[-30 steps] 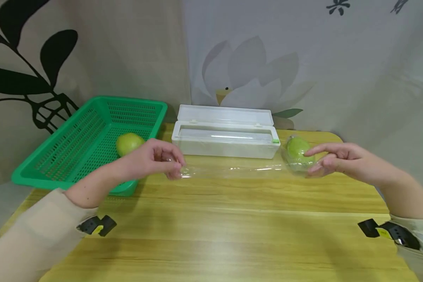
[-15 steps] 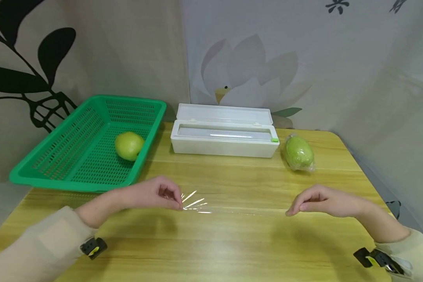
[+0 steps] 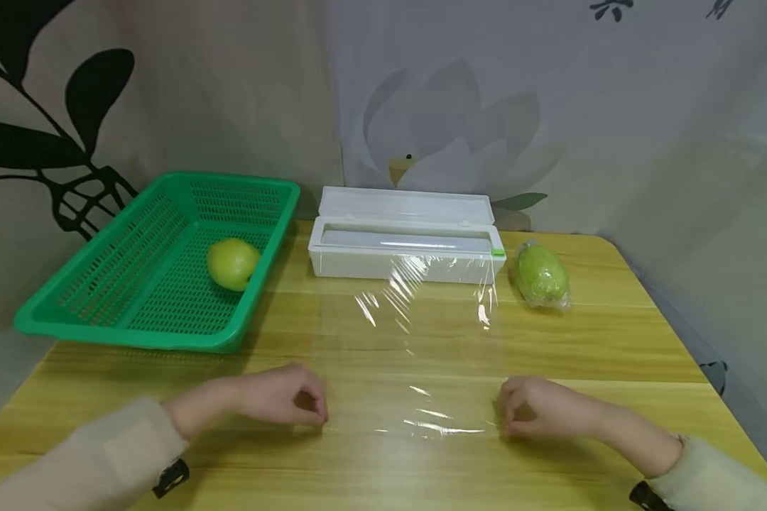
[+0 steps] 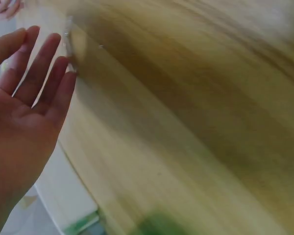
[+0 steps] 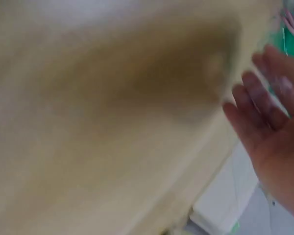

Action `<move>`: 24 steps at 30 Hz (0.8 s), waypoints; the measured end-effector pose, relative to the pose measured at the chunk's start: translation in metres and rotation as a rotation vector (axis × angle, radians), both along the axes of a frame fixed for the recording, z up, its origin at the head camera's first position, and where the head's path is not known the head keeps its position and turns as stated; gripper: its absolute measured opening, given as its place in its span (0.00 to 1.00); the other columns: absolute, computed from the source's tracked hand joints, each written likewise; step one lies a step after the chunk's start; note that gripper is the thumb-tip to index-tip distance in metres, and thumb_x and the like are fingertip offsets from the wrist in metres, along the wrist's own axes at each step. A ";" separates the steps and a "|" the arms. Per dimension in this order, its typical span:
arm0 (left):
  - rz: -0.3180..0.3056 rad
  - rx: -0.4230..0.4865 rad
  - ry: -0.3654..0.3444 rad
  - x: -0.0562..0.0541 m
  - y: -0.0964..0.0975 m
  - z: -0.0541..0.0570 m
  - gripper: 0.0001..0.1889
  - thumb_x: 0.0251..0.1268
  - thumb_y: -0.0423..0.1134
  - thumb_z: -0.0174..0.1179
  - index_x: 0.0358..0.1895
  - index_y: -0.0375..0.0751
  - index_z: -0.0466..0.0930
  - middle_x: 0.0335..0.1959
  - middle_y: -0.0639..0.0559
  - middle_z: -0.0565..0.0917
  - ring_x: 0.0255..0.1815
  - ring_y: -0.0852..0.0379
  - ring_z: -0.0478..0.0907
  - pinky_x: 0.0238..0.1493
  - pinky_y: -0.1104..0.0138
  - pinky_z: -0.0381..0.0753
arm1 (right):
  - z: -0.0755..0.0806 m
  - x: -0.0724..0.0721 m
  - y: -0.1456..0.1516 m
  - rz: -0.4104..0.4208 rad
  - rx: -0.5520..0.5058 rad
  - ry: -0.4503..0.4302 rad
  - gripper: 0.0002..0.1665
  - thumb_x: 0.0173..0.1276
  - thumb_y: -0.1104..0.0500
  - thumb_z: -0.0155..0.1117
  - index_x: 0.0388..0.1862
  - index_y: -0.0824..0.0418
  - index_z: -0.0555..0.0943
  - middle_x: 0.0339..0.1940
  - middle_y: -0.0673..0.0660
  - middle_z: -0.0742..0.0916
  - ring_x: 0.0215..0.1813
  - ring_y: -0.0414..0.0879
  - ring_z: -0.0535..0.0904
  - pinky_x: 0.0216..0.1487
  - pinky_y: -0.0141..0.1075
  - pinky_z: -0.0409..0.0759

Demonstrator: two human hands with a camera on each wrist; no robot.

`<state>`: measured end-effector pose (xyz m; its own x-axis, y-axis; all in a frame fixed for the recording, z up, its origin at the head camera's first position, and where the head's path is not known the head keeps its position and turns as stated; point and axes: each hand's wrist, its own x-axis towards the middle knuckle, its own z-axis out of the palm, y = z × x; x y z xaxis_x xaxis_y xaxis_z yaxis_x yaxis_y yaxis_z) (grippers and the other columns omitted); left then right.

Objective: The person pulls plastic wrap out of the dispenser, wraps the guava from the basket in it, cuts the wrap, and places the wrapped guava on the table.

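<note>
A clear sheet of cling film [image 3: 409, 355] stretches over the wooden table from the front of the white cling film dispenser [image 3: 405, 259] toward me. Its near left corner is pinched between thumb and fingertip of my left hand [image 3: 284, 395]. My right hand [image 3: 546, 406] pinches the near right corner. In the left wrist view, the thumb of the left hand [image 4: 29, 98] meets the index fingertip while the other fingers spread loosely. The right wrist view is blurred around the right hand [image 5: 272, 112]. The dispenser's lid [image 3: 405, 204] stands raised, with the roll [image 3: 405, 241] inside.
A green perforated basket [image 3: 121, 337] stands at the left with one yellow-green fruit [image 3: 233, 264] inside. Right of the dispenser lies a green fruit [image 3: 541, 273] wrapped in film. A printed curtain [image 3: 249, 92] hangs behind the wooden table [image 3: 422, 482].
Both hands have come back toward me from beside the dispenser, drawing the film out with them. The film now lies lower and broader above the table. Basket, dispenser and fruits stayed put.
</note>
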<state>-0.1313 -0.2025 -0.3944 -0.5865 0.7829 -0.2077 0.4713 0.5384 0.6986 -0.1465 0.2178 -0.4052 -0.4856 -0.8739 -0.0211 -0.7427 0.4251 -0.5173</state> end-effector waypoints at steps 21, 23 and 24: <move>0.143 -0.256 0.485 -0.010 0.004 -0.008 0.43 0.53 0.56 0.64 0.69 0.38 0.59 0.70 0.40 0.62 0.70 0.40 0.59 0.69 0.46 0.60 | 0.001 0.001 -0.011 -0.411 0.126 0.261 0.39 0.59 0.46 0.66 0.63 0.66 0.70 0.63 0.64 0.75 0.62 0.60 0.73 0.59 0.52 0.73; 0.120 -0.292 0.480 -0.009 0.002 -0.012 0.46 0.52 0.58 0.64 0.70 0.37 0.57 0.72 0.39 0.58 0.71 0.39 0.56 0.69 0.46 0.58 | -0.006 0.000 -0.008 -0.362 0.181 0.226 0.51 0.56 0.38 0.65 0.69 0.68 0.62 0.70 0.67 0.67 0.68 0.64 0.65 0.64 0.56 0.66; 0.115 -0.301 0.464 -0.009 0.001 -0.013 0.46 0.52 0.59 0.63 0.70 0.37 0.57 0.72 0.39 0.57 0.72 0.39 0.55 0.70 0.46 0.57 | -0.009 0.000 -0.006 -0.329 0.203 0.197 0.55 0.55 0.35 0.63 0.70 0.69 0.59 0.71 0.68 0.63 0.70 0.64 0.61 0.66 0.57 0.63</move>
<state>-0.1398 -0.2019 -0.4078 -0.7477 0.6546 -0.1116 0.6190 0.7479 0.2398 -0.1464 0.2123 -0.4139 -0.7493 -0.6598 -0.0560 -0.6270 0.7341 -0.2607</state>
